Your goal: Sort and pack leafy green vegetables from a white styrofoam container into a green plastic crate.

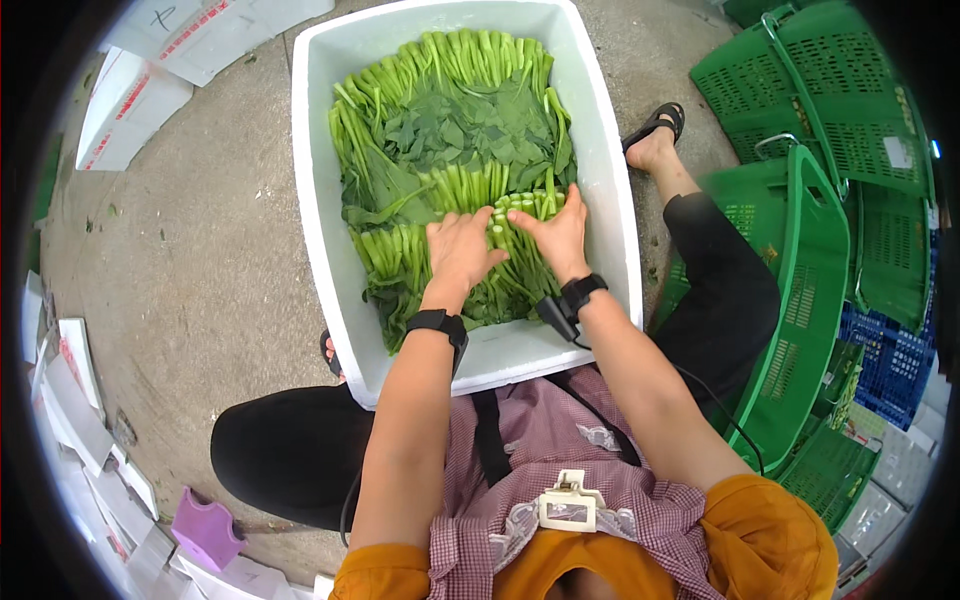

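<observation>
A white foam box [312,200] stands between my legs, packed with leafy green vegetables. At its far end are rows of pale green stems [480,55] with broad dark leaves [455,125] below them. My left hand [461,248] and my right hand [552,232] flank a bunch of choy sum [512,232] in the near right part of the box, cut stem ends up between them. The left fingers bend over its left side. My right thumb points left across the stem ends, while the other fingers lie along the right side near the box wall.
Green plastic crates [800,300] are stacked close on my right, with a blue crate [885,360] behind. White boxes [135,110] stand at the far left. A purple plastic piece [205,530] and white foam pieces [75,400] lie at the lower left. A thin cable [735,425] runs from my right wrist.
</observation>
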The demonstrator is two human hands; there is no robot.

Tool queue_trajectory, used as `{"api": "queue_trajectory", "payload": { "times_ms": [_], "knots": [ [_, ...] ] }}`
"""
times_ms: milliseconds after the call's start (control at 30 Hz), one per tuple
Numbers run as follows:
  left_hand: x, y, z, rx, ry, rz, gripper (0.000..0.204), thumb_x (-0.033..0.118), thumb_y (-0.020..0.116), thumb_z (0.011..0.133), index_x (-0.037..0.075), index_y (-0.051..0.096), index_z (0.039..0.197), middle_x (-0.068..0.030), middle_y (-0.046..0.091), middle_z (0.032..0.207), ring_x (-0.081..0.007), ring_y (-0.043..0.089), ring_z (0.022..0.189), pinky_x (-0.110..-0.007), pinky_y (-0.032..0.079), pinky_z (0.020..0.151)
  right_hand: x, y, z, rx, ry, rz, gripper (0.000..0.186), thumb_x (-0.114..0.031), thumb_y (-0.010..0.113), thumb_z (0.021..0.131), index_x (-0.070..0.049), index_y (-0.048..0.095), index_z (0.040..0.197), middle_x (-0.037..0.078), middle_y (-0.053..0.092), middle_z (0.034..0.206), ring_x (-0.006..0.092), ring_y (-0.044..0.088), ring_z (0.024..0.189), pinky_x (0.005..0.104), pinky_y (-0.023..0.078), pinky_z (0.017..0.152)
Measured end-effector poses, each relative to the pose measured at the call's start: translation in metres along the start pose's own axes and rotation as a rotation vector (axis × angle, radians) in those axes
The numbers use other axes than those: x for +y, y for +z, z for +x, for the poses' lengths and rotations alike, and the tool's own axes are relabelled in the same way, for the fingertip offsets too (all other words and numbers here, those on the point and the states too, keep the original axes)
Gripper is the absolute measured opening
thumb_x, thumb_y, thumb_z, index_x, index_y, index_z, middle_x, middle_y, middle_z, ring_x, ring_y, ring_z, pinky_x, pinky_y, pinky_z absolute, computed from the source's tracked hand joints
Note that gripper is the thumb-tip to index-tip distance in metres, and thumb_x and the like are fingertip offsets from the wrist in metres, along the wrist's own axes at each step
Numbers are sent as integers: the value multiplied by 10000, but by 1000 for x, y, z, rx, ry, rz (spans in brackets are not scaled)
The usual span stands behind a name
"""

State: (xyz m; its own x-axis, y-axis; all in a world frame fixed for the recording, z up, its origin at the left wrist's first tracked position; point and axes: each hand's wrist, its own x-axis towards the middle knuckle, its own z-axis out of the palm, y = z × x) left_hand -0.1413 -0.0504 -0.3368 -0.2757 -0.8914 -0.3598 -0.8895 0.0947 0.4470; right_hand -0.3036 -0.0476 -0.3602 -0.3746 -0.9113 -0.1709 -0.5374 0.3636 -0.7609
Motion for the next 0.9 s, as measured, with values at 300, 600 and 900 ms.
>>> {"api": "queue_trajectory", "payload": {
  "times_ms": [300, 600, 900],
  "knots": [
    [-2, -1, 0, -1, -9, -12, 679, 365, 759, 671, 144, 516, 1266, -65, 621, 1098, -224, 513, 1049, -365, 312, 883, 38, -2, 6, -171, 266, 31, 1131, -507, 844, 518, 136, 314, 1283, 352, 378, 1259, 466, 343, 1212, 458, 303, 1027],
    [-5, -1, -6, 22, 24, -27, 685, 379, 767, 664, 147, 521, 1260, -56, 628, 1098, -212, 516, 1039, -357, 318, 876, 47, -22, 6, -378, 221, -1, 1070, -477, 844, 536, 94, 367, 1303, 294, 399, 1301, 353, 418, 1220, 357, 359, 1009],
    [-16, -13, -37, 39, 3, -205, 688, 269, 826, 601, 130, 544, 1213, -80, 599, 1126, -252, 492, 1071, -371, 318, 909, 17, -47, -5, -732, 232, 325, 857, -99, 848, 578, 40, 401, 1295, 134, 551, 1218, 217, 513, 1142, 300, 385, 979]
  ]
}}
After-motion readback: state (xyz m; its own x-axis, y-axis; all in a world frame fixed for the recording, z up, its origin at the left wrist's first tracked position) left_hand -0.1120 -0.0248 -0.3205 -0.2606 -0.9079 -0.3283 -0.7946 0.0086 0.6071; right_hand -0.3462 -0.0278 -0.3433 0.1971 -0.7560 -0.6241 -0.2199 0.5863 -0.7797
